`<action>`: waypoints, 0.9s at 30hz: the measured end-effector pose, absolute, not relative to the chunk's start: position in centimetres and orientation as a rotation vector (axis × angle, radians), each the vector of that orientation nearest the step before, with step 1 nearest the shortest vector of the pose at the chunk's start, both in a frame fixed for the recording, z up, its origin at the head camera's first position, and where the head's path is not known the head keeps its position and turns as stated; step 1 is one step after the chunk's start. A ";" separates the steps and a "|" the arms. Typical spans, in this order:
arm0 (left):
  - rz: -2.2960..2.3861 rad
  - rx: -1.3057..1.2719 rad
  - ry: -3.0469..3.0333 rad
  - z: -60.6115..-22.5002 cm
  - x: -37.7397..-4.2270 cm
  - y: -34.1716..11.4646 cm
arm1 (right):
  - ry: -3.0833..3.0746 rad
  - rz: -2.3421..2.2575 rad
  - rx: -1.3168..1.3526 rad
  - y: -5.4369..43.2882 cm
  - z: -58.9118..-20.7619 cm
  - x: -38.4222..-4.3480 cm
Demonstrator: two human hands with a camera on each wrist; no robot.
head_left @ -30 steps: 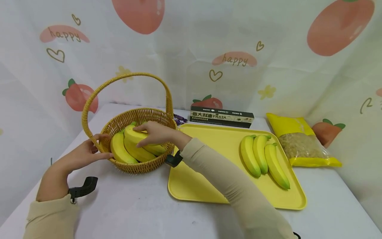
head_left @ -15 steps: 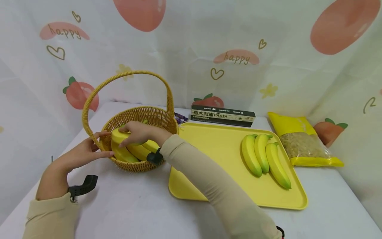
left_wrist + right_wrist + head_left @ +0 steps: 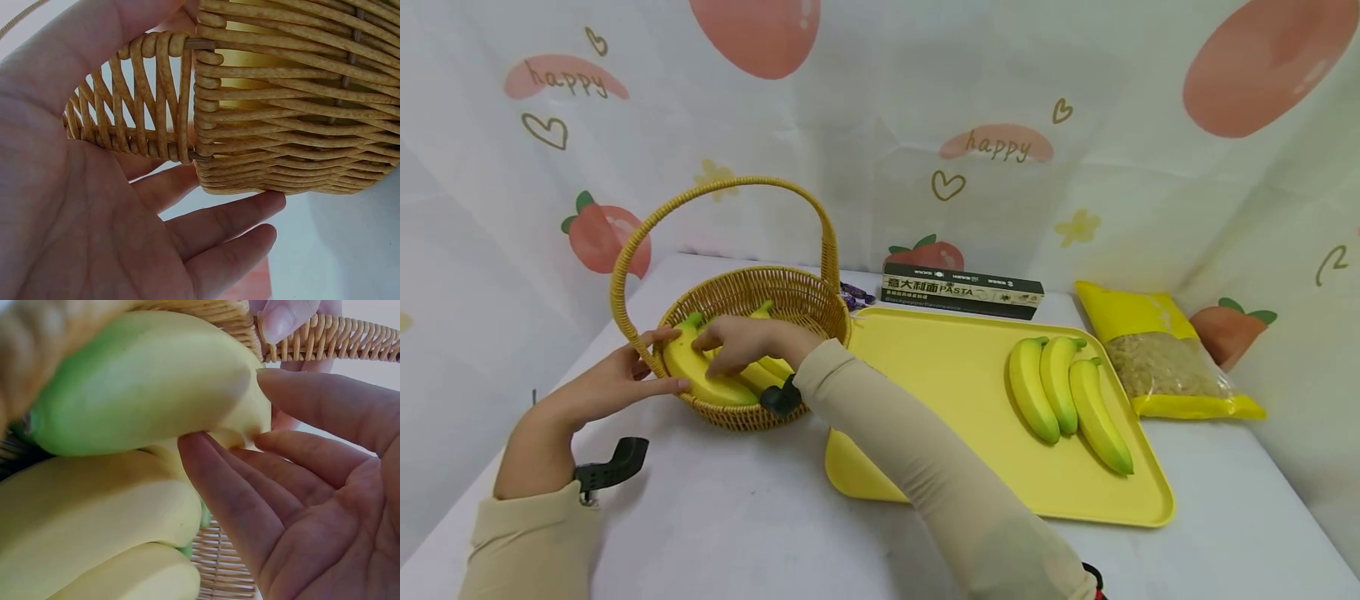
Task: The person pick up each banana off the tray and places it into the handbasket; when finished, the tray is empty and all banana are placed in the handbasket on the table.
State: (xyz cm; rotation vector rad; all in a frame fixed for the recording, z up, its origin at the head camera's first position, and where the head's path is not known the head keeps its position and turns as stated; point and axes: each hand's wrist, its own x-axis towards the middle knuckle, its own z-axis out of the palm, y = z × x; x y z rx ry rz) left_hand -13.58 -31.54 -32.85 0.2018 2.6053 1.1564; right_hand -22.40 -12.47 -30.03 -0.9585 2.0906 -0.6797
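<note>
A yellow wicker basket [image 3: 760, 292] with a tall arched handle holds several bananas. My left hand [image 3: 625, 379] holds its left side by the handle base; in the left wrist view the woven handle strip [image 3: 137, 100] passes between thumb and fingers, and fingertips touch the outer wall. Inside the basket, my right hand [image 3: 741, 343] is at the leftmost banana [image 3: 711, 383]. In the right wrist view, my fingertips touch this banana [image 3: 156, 381] at its near end and lower edge, not wrapping round it. Below it there lie other bananas [image 3: 94, 525].
Right of the basket lies a yellow tray [image 3: 925, 400] with three bananas [image 3: 1060, 392]. Behind the tray stands a black pasta box [image 3: 962, 290], beside purple-wrapped pieces [image 3: 853, 296]. A yellow bag of pasta [image 3: 1138, 350] lies on the tray's right. A printed cloth hangs behind.
My right hand has moved left inside the basket, bringing a banana to the left side, where it now lies against the wall; its fingers have loosened. My left hand stays on the basket.
</note>
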 end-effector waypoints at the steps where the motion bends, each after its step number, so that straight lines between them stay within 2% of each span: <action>1: 1.162 0.206 2.607 -32.8 -13.6 -31.5 | 2.081 -0.687 -0.938 -12.5 -30.0 -22.4; 7: 1.172 0.242 2.624 -32.7 -13.6 -31.5 | 2.036 -0.710 -0.891 -12.2 -29.7 -22.5; 13: 1.163 0.237 2.627 -32.8 -13.6 -31.5 | 2.088 -0.648 -1.061 -10.5 -29.3 -22.1; 17: 1.165 0.227 2.629 -32.8 -13.5 -31.4 | 2.088 -0.702 -1.161 -8.0 -29.4 -21.5; 27: 1.189 0.236 2.625 -32.8 -13.4 -31.5 | 2.004 -1.045 -1.152 -0.4 -29.7 -20.2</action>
